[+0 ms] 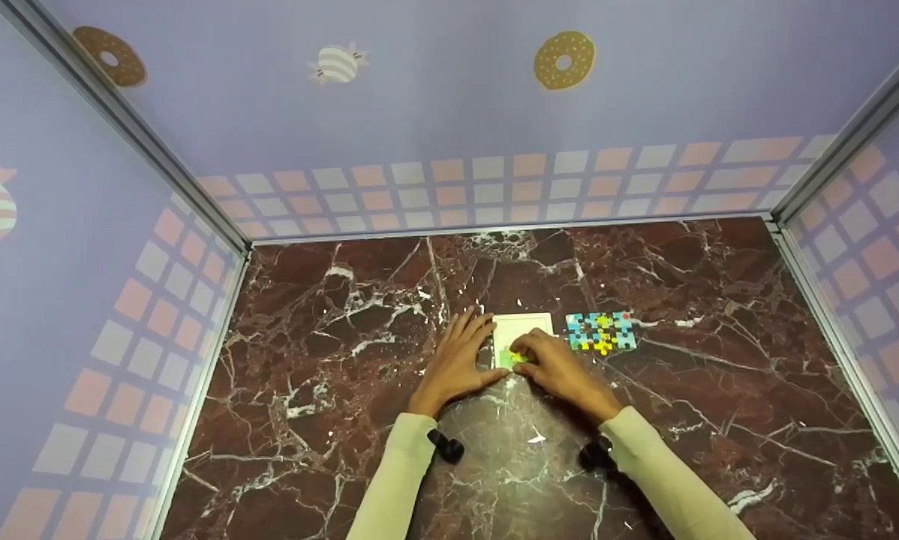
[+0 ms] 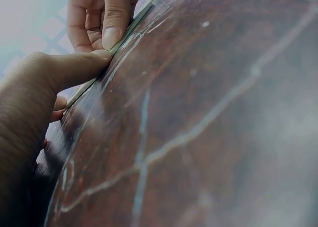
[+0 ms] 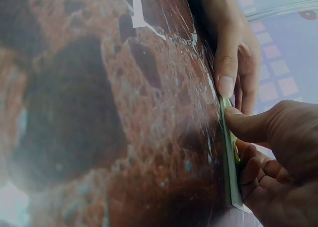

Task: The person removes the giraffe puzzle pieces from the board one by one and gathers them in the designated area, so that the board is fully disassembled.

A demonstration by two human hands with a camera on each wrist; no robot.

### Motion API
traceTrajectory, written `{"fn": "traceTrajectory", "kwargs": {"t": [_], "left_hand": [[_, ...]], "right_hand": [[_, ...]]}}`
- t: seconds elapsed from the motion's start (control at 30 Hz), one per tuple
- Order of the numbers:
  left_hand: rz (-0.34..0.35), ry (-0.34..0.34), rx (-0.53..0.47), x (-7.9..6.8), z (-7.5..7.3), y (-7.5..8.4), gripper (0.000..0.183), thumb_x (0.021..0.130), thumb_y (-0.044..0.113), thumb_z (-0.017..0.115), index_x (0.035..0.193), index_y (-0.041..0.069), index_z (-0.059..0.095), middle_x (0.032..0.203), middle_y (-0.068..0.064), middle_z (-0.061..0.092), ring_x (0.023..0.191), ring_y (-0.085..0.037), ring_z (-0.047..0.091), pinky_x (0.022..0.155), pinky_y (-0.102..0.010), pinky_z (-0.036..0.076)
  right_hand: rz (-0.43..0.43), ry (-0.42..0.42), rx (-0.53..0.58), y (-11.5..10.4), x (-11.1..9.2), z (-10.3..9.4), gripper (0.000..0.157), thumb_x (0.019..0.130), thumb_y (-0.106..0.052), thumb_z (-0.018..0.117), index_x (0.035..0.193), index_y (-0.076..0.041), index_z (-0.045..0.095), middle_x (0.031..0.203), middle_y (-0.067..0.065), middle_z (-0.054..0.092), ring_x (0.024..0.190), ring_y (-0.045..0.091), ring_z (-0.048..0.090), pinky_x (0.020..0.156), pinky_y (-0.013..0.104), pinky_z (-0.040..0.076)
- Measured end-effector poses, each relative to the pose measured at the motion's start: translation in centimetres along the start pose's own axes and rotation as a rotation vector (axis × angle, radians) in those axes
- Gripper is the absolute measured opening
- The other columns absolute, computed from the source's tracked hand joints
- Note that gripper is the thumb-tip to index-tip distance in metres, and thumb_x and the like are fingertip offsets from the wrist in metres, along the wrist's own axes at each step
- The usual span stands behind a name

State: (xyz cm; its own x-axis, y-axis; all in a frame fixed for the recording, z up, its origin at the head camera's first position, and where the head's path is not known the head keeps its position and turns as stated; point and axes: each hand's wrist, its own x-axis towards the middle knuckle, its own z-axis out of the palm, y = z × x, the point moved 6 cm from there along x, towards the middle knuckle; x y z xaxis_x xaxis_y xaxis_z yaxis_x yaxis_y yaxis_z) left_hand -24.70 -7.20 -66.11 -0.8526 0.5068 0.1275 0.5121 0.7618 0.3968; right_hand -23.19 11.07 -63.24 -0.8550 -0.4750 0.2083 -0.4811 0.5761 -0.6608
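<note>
At the right hand's grip [image 1: 554,367], a yellow puzzle piece [image 1: 518,358]

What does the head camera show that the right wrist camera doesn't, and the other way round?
Only the head view shows the group of blue and yellow puzzle pieces lying to the right of the tray, plus the striped candy prints on the wall.

Only the right wrist view shows the tray's side edge close up.

Both show the left hand and right hand at the tray, the marbled table and pink squares on the wall.
</note>
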Motion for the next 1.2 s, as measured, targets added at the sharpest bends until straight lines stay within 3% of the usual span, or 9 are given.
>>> {"fn": "traceTrajectory", "kwargs": {"t": [0.8, 1.2], "left_hand": [[-0.012, -0.017, 0.009, 0.1, 0.04, -0.02, 0.096, 0.094, 0.071, 0.072, 0.167, 0.013, 0.049, 0.178, -0.005, 0.037, 0.17, -0.033, 0.017, 0.14, -0.052, 0.005], [0.007, 0.007, -0.001, 0.09, -0.01, 0.01, 0.095, 0.093, 0.071, 0.072, 0.164, 0.011, 0.051, 0.177, -0.006, 0.039, 0.169, -0.035, 0.019, 0.139, -0.053, 0.007]], "right_hand": [[-0.041, 0.019, -0.019, -0.43, 0.16, -0.15, 0.028, 0.088, -0.004, 0.089, 0.111, 0.001, 0.073, 0.097, 0.01, 0.067, 0.085, 0.027, 0.068, 0.077, 0.044, 0.063], [-0.068, 0.04, -0.013, -0.23, 0.06, -0.07, 0.029, 0.088, -0.003, 0.088, 0.111, 0.0, 0.071, 0.097, 0.011, 0.067, 0.084, 0.03, 0.068, 0.077, 0.048, 0.062]]}}
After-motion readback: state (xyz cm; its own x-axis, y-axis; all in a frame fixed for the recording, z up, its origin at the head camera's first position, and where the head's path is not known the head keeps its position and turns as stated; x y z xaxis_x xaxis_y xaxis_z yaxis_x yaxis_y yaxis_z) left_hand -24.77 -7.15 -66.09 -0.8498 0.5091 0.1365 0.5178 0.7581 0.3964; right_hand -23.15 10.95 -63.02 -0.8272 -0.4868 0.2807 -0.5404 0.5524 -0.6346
